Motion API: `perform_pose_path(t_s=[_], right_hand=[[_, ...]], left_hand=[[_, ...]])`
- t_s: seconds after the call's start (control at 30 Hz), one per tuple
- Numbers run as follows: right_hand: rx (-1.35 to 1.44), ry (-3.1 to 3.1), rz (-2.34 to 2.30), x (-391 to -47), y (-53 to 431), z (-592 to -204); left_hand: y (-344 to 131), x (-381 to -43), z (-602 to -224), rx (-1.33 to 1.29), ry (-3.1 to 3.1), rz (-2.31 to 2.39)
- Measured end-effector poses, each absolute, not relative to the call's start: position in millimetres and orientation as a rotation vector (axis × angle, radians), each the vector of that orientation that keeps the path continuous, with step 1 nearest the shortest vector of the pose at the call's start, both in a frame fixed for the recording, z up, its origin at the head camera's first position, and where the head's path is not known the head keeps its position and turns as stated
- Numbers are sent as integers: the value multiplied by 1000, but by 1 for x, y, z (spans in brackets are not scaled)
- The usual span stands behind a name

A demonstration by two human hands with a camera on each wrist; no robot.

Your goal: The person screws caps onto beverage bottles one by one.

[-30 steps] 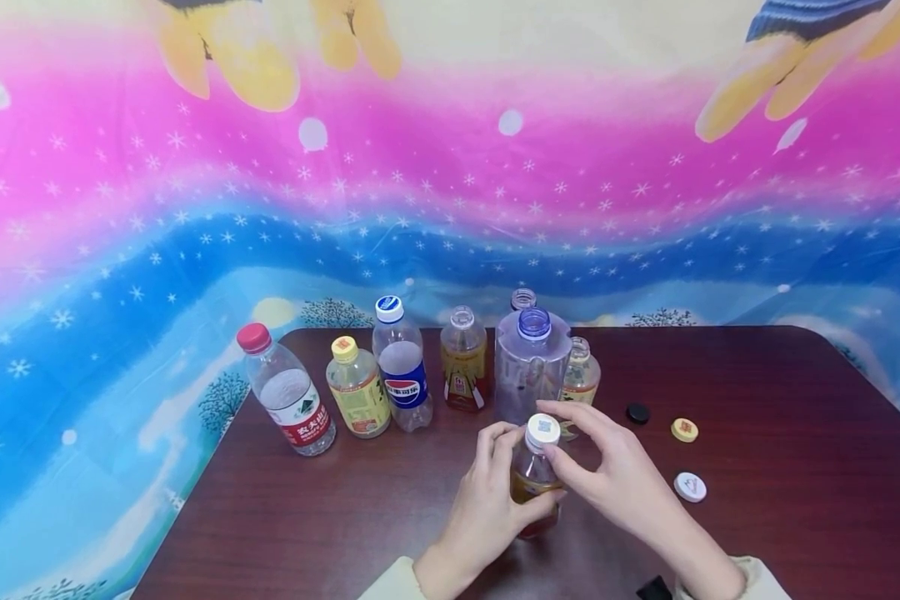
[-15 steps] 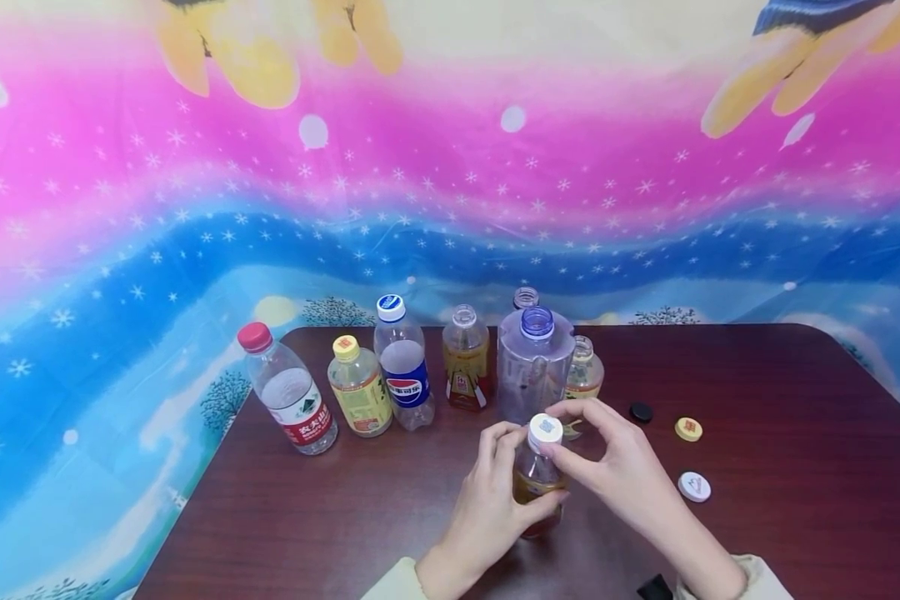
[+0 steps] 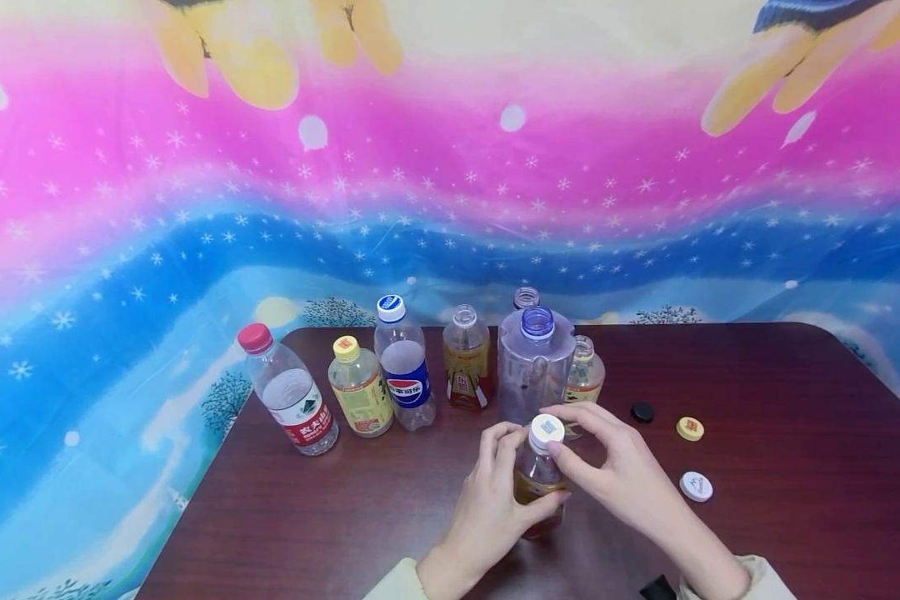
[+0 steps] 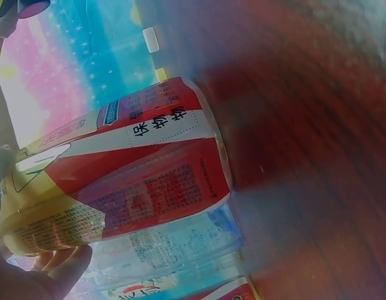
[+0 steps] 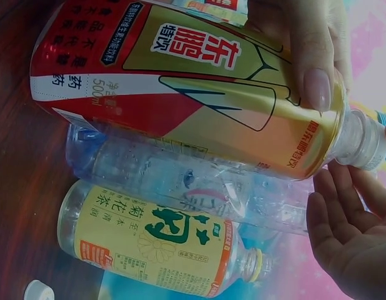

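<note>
A plastic drink bottle with a red and gold label stands upright near the table's front, its label large in the right wrist view. My left hand grips the bottle around its upper body, thumb on the near side. On its neck sits a white cap. Thumb and forefinger of my right hand pinch this cap from either side. In the right wrist view the right hand shows lower fingers lying loosely beneath the neck. The left wrist view shows the lower part of the bottle.
Behind stand a red-capped water bottle, a yellow-capped bottle, a Pepsi bottle, an uncapped gold-red bottle, a purplish jug and an uncapped bottle. Loose black, yellow and white caps lie right.
The right thumb and forefinger have shifted slightly around the white cap, drawing in and then reaching out again. The left hand keeps its grip on the bottle, which stays in place.
</note>
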State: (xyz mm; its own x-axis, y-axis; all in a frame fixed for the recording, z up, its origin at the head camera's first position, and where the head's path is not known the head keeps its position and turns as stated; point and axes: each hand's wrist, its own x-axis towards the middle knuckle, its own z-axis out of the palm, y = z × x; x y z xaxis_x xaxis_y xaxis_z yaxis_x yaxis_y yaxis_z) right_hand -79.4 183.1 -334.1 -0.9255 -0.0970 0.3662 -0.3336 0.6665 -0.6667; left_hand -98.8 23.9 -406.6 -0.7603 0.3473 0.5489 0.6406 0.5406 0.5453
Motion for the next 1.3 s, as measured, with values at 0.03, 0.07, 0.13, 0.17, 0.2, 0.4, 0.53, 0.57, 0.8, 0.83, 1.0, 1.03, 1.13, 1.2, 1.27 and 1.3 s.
perform_pose_path(t_s=[0.03, 0.07, 0.13, 0.17, 0.2, 0.4, 0.53, 0.57, 0.8, 0.83, 1.0, 1.03, 1.13, 1.2, 1.27, 1.3], right_hand=[[335, -2585, 1120, -80, 183, -334], [326, -2586, 1119, -80, 183, -334], [298, -2590, 1114, -80, 182, -334], [282, -2593, 1115, -80, 182, -334], [262, -2601, 1115, -80, 181, -334], [206, -2638, 1128, -81, 180, -333], [334, -2595, 1156, -80, 182, -336], [370, -2582, 1163, -80, 183, -336], [404, -2581, 1163, -78, 186, -334], [389, -2587, 1159, -78, 186, -333], [311, -2609, 1161, -79, 185, -331], [294, -2613, 1163, -79, 185, -330], [243, -2619, 1174, -80, 184, -330], [216, -2614, 1192, -81, 183, -330], [190, -2606, 1214, -81, 182, -330], [183, -2601, 1220, -81, 181, -331]], left_hand=[[24, -99, -407, -810, -2404, -1074], [24, -99, -407, -811, -2403, -1072], [24, -99, -407, -813, -2400, -1068], [24, -99, -407, -814, -2397, -1068], [24, -99, -407, -814, -2396, -1067], [24, -99, -406, -807, -2397, -1079], [24, -99, -405, -808, -2400, -1077], [24, -99, -405, -807, -2402, -1076], [24, -99, -405, -805, -2415, -1090], [24, -99, -406, -805, -2414, -1091], [23, -99, -406, -810, -2405, -1094], [23, -99, -406, -811, -2403, -1093], [23, -99, -406, -810, -2401, -1094], [23, -99, -406, -809, -2399, -1095], [23, -99, -405, -807, -2406, -1097], [23, -99, -405, -806, -2410, -1099]])
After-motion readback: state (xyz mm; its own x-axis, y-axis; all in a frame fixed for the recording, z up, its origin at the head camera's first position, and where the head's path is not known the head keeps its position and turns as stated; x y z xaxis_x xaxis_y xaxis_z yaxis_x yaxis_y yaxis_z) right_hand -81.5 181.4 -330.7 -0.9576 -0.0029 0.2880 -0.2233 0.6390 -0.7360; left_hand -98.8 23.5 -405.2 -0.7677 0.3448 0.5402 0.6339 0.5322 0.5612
